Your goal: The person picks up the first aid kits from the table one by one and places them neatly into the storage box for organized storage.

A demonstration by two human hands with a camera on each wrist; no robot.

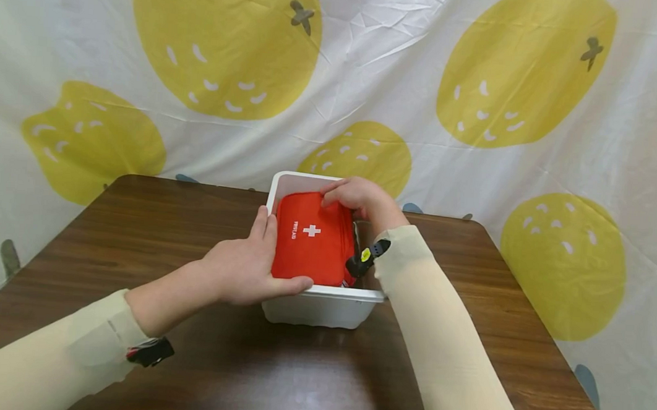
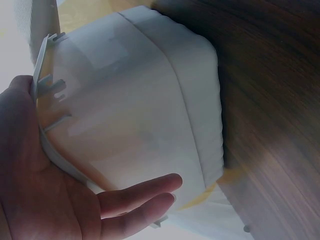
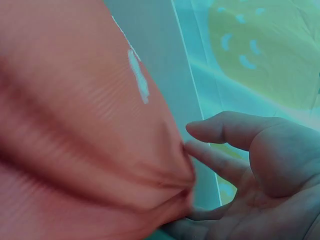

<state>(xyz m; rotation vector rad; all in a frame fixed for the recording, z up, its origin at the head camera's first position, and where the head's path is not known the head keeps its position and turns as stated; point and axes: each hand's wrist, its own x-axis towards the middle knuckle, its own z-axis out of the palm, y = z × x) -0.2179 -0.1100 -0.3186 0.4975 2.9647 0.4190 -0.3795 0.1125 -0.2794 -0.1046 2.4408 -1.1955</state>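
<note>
A red first-aid pouch with a white cross lies inside a white plastic bin, its printed face up. My right hand reaches over the bin and holds the pouch at its far right corner. In the right wrist view, fingers of the right hand meet the corner of the red pouch, some going beneath it. My left hand rests on the bin's left near corner, thumb along the rim. The left wrist view shows two straight fingers of the left hand outside the bin wall.
The bin stands on a dark brown wooden table, toward its far edge. A white curtain printed with yellow lemons hangs behind the table. Partly hidden under my right wrist is the right side of the bin's inside.
</note>
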